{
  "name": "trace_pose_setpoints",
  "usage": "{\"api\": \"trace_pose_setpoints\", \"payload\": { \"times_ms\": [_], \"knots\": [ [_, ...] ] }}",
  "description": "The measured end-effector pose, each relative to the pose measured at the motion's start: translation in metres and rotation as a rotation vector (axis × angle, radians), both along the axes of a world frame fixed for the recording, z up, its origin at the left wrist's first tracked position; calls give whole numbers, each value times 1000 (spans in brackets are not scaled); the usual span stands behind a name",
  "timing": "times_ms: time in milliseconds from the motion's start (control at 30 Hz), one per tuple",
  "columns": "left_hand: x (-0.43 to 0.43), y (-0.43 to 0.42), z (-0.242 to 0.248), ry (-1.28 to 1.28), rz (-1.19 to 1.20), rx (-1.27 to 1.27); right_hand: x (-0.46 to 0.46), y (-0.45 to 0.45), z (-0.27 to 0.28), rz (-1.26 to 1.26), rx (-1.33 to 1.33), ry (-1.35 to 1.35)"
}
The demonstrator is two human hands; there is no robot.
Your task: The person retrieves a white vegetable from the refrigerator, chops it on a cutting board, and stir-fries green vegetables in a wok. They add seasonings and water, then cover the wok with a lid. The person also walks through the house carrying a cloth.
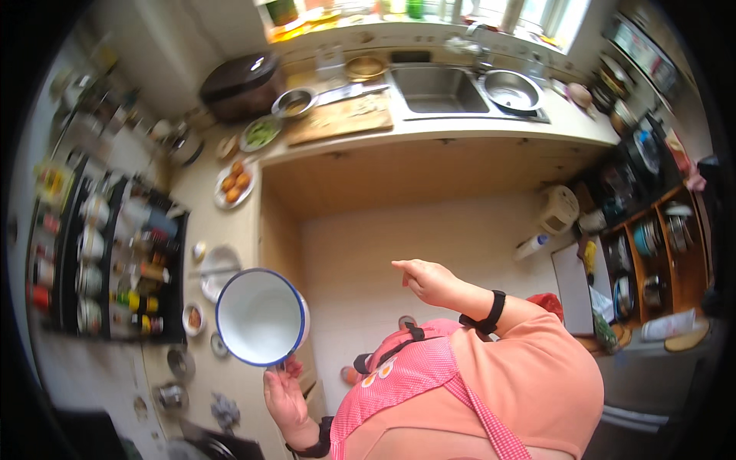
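Observation:
My left hand grips the handle of a white enamel pot with a blue rim. The pot hangs over the front edge of the left counter, its mouth turned up towards me, and its inside looks bare. In the air above the floor, my right hand has nothing visible in it; the index finger points left and the other fingers are partly bent. Partly behind the pot lies a pale plate with chopsticks across it. A small bowl of reddish food stands to the pot's left.
Along the left counter are a plate of round orange-brown food, a bowl of green vegetables and a condiment rack. A wooden cutting board with a knife lies left of the sink. Wooden shelves stand at right.

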State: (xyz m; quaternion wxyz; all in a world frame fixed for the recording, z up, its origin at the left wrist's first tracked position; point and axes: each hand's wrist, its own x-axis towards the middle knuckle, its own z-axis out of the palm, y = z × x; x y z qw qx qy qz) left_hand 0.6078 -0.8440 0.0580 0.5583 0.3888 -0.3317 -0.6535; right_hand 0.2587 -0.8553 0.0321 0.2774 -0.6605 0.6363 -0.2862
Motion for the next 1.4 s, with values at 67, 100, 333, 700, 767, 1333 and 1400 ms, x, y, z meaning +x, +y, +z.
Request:
{"api": "trace_pose_setpoints", "payload": {
  "times_ms": [67, 100, 333, 700, 767, 1333, 1400],
  "knots": [
    [-59, -43, 3, 35, -155, 29, -57, -4, 6, -95, -57, 13],
    [-84, -66, 6, 30, -238, 43, -80, -6, 9, -148, -60, 17],
    [-250, -197, -10, 34, -649, 41, -229, -48, 19, -450, -205, 173],
    [-515, -386, 6, -33, -1059, 53, -475, -124, 74, -862, -136, 433],
    [-562, -408, 8, -9, -1120, 79, -523, -146, 71, -858, -147, 450],
    [-882, -496, -15, -49, -1005, 291, -928, -488, -41, -600, 384, 601],
    [-899, -501, -15, -65, -967, 290, -943, -500, -49, -562, 443, 677]
  ]
}}
